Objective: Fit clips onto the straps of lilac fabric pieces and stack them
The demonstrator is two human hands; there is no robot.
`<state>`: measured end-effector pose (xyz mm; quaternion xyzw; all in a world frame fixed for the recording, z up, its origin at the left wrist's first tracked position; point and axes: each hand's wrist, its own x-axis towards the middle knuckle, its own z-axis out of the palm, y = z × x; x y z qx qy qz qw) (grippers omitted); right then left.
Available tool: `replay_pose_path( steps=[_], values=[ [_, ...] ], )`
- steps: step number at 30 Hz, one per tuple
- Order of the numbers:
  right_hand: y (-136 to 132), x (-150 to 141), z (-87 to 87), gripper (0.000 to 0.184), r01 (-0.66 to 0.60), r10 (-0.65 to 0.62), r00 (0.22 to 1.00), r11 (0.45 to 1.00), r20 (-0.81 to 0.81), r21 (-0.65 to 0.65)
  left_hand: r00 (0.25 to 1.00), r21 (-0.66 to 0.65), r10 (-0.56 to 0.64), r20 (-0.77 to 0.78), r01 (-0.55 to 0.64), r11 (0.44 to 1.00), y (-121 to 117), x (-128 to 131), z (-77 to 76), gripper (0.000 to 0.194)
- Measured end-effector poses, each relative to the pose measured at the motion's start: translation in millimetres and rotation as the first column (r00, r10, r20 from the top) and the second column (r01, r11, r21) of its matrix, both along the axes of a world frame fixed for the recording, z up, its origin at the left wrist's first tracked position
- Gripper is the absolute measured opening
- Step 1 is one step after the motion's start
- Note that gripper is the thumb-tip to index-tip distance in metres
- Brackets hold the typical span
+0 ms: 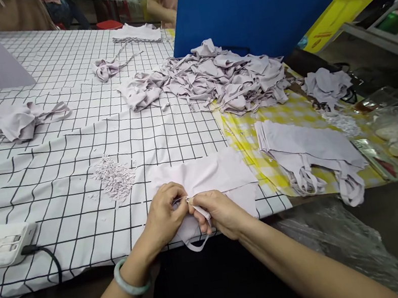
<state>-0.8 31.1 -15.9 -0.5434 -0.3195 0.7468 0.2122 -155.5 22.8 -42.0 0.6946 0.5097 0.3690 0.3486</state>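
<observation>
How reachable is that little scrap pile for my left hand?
Likely yes: your left hand is busy at the pale fabric, but only checked cloth lies between it and the scrap pile.

A smooth, rounded bangle (122,282) in mottled pale green circles your left wrist (142,259), while black clothing (223,283) flecked with small pale specks covers your front; your hands (164,212) and forearms (300,265) are bare.

Pale strap (198,248), partly hidden
</observation>
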Motion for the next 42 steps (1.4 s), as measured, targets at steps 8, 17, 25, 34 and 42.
replay_pose_path(
  steps=[8,17,25,34,42],
  values=[
    [-23,14,2.6,0.030,0.084,-0.100,0.981,0.991,-0.167,-0.100,0.986,0.148,0.050,-0.157,-0.026,0.989,-3,5,-9.1,0.014],
    [-77,73,15.2,0.035,-0.077,-0.073,0.942,0.903,0.329,0.423,0.926,0.239,0.154,-0.346,-0.072,0.968,-7,-32,7.5,0.025],
    [89,128,-14.2,0.021,-0.430,-0.370,0.493,0.683,0.787,0.591,0.670,0.112,0.263,-0.694,-0.261,0.959,53,-44,15.3,0.036],
    [98,134,-29.3,0.022,-0.413,-0.307,0.547,0.710,0.779,0.570,0.741,-0.112,0.053,-0.670,-0.171,0.979,72,-47,30.8,0.015],
    [89,124,-26.0,0.033,0.107,-0.343,0.914,0.719,0.217,0.687,0.673,-0.303,-0.137,-0.727,-0.135,0.943,69,-42,65.5,0.016]
  ],
)
